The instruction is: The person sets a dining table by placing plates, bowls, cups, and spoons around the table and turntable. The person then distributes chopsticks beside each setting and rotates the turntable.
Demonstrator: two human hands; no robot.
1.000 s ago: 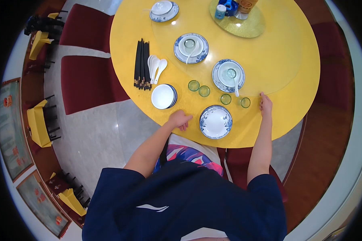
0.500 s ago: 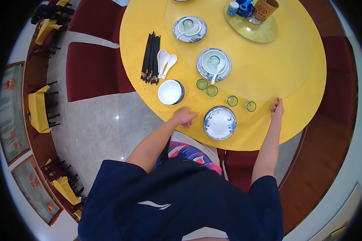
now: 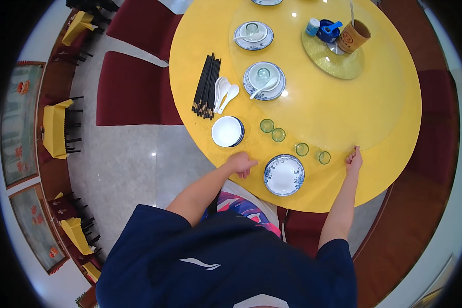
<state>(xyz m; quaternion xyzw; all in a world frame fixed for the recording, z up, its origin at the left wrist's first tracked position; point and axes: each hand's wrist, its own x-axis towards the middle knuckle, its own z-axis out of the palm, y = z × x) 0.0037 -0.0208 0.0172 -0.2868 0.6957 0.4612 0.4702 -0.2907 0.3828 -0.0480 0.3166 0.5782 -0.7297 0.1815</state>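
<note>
My right hand (image 3: 354,161) is closed, its fingertips at the near right rim of the clear round turntable (image 3: 339,123). Loosely curled at the table's front edge, my left hand (image 3: 242,165) shows nothing in it. It lies between a stack of white bowls (image 3: 226,132) and a stack of blue-patterned plates (image 3: 284,175). Several green-tinted glasses (image 3: 301,149) stand in a loose row beyond the plates. On the turntable, the nearest place setting (image 3: 264,81) has a plate, a bowl, a small glass and a white spoon (image 3: 261,90).
Black chopsticks (image 3: 207,87) and white soup spoons (image 3: 223,95) lie on the yellow table (image 3: 200,138) at the left. A gold tray (image 3: 339,66) carries a brown cup (image 3: 353,37) and a blue ashtray (image 3: 327,32). Dark red chairs (image 3: 133,90) line the left side.
The turntable has rotated clockwise: its place settings shifted left and away, the gold tray closer. My right hand has moved with the rim towards me. The view has also shifted slightly.
</note>
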